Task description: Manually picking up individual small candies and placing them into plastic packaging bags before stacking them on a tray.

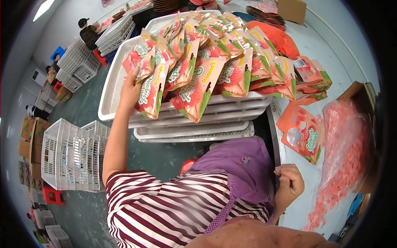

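My left hand [130, 90] grips the lower edge of a pouch [141, 56] at the left end of the heap on the white tray [108, 97]; printed face up, long axis slanting from lower left to upper right. Glossy, flat film, pink-red with green; tray plastic, perforated. My right hand [290, 180], by the table [281, 156], curls loosely closed; can't tell whether it pinches anything. Left thumb hard to make out; heap hides tray's middle.
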A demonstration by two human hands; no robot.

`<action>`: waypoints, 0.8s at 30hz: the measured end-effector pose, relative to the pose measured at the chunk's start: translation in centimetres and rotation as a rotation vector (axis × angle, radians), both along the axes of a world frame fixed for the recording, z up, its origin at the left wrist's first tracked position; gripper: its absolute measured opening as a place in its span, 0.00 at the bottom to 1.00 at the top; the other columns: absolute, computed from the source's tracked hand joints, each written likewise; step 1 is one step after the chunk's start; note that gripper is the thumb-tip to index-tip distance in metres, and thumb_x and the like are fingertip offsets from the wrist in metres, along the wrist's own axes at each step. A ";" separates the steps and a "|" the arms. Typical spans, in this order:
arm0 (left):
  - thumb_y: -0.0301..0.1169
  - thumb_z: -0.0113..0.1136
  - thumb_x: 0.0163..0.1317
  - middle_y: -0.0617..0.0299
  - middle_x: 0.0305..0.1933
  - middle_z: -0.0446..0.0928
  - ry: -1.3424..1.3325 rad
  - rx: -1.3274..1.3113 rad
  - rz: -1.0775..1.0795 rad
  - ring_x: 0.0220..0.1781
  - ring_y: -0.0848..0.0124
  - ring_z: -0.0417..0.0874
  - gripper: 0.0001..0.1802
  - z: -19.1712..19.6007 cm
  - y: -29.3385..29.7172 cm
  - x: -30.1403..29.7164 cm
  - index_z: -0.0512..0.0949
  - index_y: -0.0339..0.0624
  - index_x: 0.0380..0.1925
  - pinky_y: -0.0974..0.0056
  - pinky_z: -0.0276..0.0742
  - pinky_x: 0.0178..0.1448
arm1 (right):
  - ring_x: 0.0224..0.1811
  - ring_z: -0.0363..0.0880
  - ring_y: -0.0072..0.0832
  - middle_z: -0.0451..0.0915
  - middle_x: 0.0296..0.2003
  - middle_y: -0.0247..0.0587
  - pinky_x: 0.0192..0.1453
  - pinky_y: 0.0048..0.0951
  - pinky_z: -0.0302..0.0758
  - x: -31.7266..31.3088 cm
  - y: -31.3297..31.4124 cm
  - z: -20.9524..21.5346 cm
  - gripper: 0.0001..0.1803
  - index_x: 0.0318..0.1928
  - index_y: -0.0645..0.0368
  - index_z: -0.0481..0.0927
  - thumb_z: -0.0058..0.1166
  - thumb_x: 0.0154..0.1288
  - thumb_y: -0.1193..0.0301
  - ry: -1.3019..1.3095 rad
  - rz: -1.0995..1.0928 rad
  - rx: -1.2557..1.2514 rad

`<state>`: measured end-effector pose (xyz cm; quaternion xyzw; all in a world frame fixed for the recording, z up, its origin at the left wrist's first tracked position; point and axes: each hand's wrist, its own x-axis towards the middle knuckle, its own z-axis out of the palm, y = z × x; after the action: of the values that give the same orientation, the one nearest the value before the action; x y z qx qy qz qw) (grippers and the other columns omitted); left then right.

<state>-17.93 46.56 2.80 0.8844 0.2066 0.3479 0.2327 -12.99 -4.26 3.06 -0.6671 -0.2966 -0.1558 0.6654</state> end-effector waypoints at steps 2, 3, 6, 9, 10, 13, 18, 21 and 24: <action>0.31 0.53 0.62 0.52 0.54 0.72 0.001 -0.482 -0.072 0.54 0.69 0.73 0.28 2.5 -2.7 1.2 0.62 0.38 0.62 0.68 0.66 0.57 | 0.28 0.73 0.32 0.76 0.24 0.44 0.35 0.29 0.71 -0.3 -0.4 -0.3 0.09 0.29 0.66 0.73 0.51 0.61 0.72 -0.022 0.001 -0.087; 0.34 0.53 0.62 0.55 0.54 0.70 0.093 -0.415 -0.031 0.53 0.74 0.71 0.31 3.5 -3.3 1.1 0.57 0.38 0.64 0.70 0.67 0.55 | 0.28 0.73 0.32 0.76 0.24 0.44 0.35 0.29 0.71 -0.3 -0.4 -0.5 0.09 0.29 0.66 0.73 0.51 0.61 0.72 -0.007 -0.042 -0.097; 0.35 0.54 0.62 0.55 0.58 0.68 0.024 -0.484 -0.211 0.58 0.70 0.68 0.34 4.9 -4.9 1.0 0.54 0.37 0.65 0.66 0.64 0.60 | 0.28 0.74 0.32 0.77 0.25 0.45 0.35 0.28 0.72 -0.1 -0.6 -0.5 0.03 0.28 0.67 0.74 0.50 0.56 0.79 0.007 -0.035 -0.079; 0.35 0.55 0.61 0.47 0.63 0.63 -0.076 0.208 0.064 0.67 0.61 0.60 0.28 5.5 -6.8 -0.8 0.64 0.33 0.58 0.62 0.52 0.69 | 0.29 0.75 0.29 0.78 0.26 0.44 0.35 0.25 0.71 0.5 -0.6 -1.1 0.03 0.29 0.67 0.76 0.51 0.52 0.84 0.165 -0.063 -0.102; 0.32 0.53 0.61 0.48 0.65 0.61 -0.177 0.220 0.012 0.68 0.61 0.58 0.27 6.8 -10.8 -0.6 0.63 0.30 0.58 0.61 0.50 0.70 | 0.29 0.75 0.27 0.78 0.26 0.43 0.35 0.24 0.71 0.8 -0.4 -1.9 0.04 0.29 0.66 0.77 0.51 0.52 0.85 0.184 -0.101 -0.135; 0.32 0.43 0.65 0.40 0.53 0.72 -0.110 0.020 -0.625 0.56 0.46 0.72 0.21 6.6 -19.0 -2.0 0.68 0.24 0.51 0.48 0.63 0.63 | 0.29 0.76 0.24 0.79 0.28 0.42 0.35 0.21 0.71 1.2 -1.1 -3.6 0.04 0.31 0.66 0.79 0.53 0.53 0.84 0.238 -0.211 -0.146; 0.30 0.60 0.55 0.49 0.54 0.74 0.492 -0.662 -1.462 0.57 0.60 0.74 0.23 -1.2 -29.0 7.0 0.72 0.36 0.52 0.60 0.65 0.62 | 0.29 0.76 0.22 0.80 0.29 0.39 0.35 0.20 0.71 -0.1 -2.6 -5.1 0.02 0.32 0.65 0.79 0.56 0.57 0.79 0.252 -0.356 -0.103; 0.28 0.61 0.54 0.51 0.59 0.69 0.333 -0.218 -1.470 0.64 0.58 0.66 0.27 -5.9 -34.2 11.8 0.69 0.37 0.55 0.58 0.58 0.67 | 0.30 0.76 0.22 0.80 0.28 0.38 0.36 0.20 0.70 -0.8 -3.7 -5.2 0.04 0.32 0.64 0.79 0.56 0.58 0.75 0.309 -0.423 -0.103; 0.35 0.61 0.54 0.49 0.61 0.65 0.223 0.007 -1.544 0.69 0.51 0.56 0.30 -7.2 -39.6 15.9 0.67 0.42 0.57 0.48 0.46 0.70 | 0.31 0.75 0.21 0.79 0.29 0.36 0.38 0.21 0.70 -1.0 -4.7 -5.8 0.05 0.33 0.63 0.79 0.55 0.60 0.74 0.366 -0.471 -0.119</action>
<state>-2.08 6.99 -4.37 0.8082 -0.4462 -0.0028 0.3842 -14.02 -9.01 -2.70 -0.7723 -0.0174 -0.1655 0.6131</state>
